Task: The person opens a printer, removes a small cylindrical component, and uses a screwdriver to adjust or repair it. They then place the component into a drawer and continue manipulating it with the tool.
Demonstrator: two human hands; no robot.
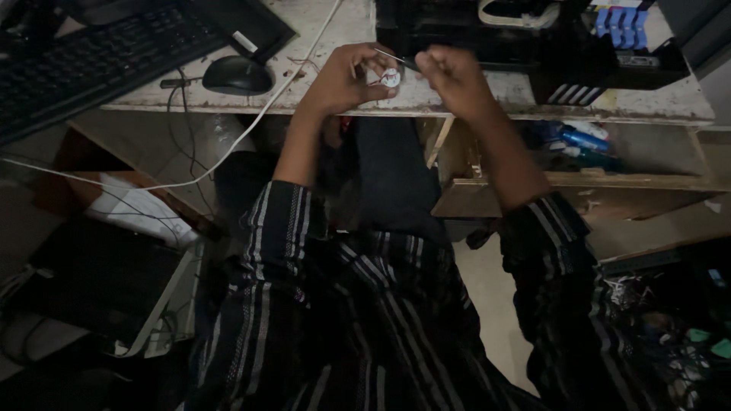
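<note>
A row of small blue boxes (pixel 620 24) stands at the far right of the desk (pixel 457 95). On the shelf (pixel 609 180) below that end lie blue-and-white bottles or packs (pixel 582 139), too dim to tell apart.

Black mouse (pixel 237 74), dark striped sleeves (pixel 278 228), small white object (pixel 389 78).

Both hands, left (pixel 343 76) and right (pixel 453 76), raised together, fingers pinched.
</note>
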